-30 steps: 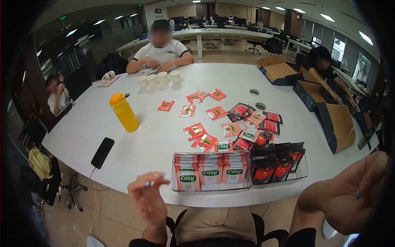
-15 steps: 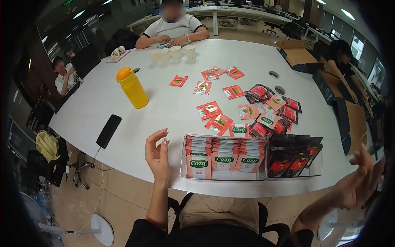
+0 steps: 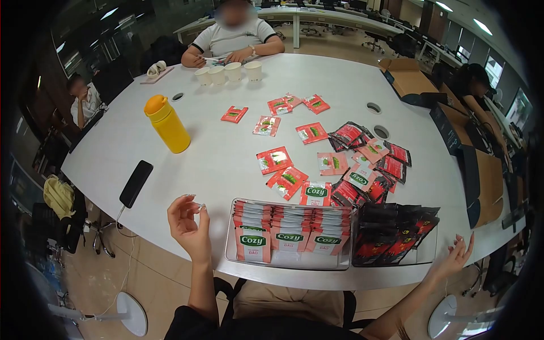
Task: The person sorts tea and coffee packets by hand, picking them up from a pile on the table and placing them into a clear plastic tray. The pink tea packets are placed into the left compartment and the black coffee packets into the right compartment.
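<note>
My left hand [image 3: 191, 228] is raised beside the left end of a clear tray [image 3: 309, 264], its fingers loosely curled and apart from the thumb, holding nothing. That tray holds rows of upright pink Cozy tea sachets [image 3: 290, 238]. Against its right side stands a second clear tray [image 3: 433, 252], packed with black and red sachets [image 3: 391, 235]. Just right of this tray, by the table's edge, is my right hand [image 3: 457, 258], fingers apart and nothing in it. Beyond the trays lie loose pink sachets [image 3: 275, 160] and a pile of dark red sachets [image 3: 347, 135].
A yellow bottle [image 3: 170, 127] and a phone [image 3: 136, 182] on a cable stand left on the white table [image 3: 221, 153]. Several paper cups [image 3: 233, 72] are near a person [image 3: 235, 37] across the table. Open cardboard boxes [image 3: 481, 184] line the right edge, with another person [image 3: 476, 85] behind.
My right hand has come inward from the far right to beside the black sachets. The view has shifted, so the table's things appear further left. My left hand still hovers beside the pink sachets.
</note>
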Available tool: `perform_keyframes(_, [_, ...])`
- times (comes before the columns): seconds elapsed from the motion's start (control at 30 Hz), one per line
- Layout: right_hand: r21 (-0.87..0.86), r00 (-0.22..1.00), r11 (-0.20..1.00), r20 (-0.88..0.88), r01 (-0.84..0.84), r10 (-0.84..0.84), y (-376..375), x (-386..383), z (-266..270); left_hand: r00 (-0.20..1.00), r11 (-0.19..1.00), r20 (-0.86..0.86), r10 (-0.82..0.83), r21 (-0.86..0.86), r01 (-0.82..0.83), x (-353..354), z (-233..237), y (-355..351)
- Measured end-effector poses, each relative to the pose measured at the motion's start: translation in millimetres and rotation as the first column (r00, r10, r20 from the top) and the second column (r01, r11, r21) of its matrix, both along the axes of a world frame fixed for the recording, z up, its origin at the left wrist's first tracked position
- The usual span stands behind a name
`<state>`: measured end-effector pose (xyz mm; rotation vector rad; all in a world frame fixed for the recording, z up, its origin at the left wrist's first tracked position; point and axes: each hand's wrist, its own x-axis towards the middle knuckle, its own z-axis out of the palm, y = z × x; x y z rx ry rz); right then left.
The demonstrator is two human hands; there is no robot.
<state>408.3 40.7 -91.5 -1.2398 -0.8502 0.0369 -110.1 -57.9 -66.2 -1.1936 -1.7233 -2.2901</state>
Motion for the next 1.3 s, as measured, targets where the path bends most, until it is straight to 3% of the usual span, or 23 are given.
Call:
perform_keyframes(0.1, [0.016,0.997,0.998,-0.04,-0.062,0.062,-2,1,-3,1.0,1.0,-0.007,0.022,-0.002,-0.022,1,0,2])
perform_keyframes(0.3, [0.027,0.999,1.0,-0.052,-0.008,0.009,-1,10,-11,1.0,0.999,0.001,0.027,0.018,-0.027,2,-1,3])
perform_keyframes(0.6, [0.011,0.999,1.0,0.037,-0.005,0.005,-2,3,-9,0.999,0.999,-0.034,0.024,0.025,-0.023,1,-3,3])
perform_keyframes(0.8, [-0.045,0.999,0.998,-0.032,-0.046,0.044,-4,5,-10,0.996,0.999,-0.083,0.033,0.021,-0.032,1,-4,2])
perform_keyframes(0.9, [0.023,0.995,0.997,-0.068,-0.078,0.079,-3,-6,-2,0.996,0.999,-0.083,0.028,0.038,-0.025,3,-2,4])
perform_keyframes(1.3, [-0.004,0.999,0.999,0.023,-0.032,0.032,-5,7,-12,0.998,0.998,-0.034,0.049,0.038,-0.047,5,-3,1])
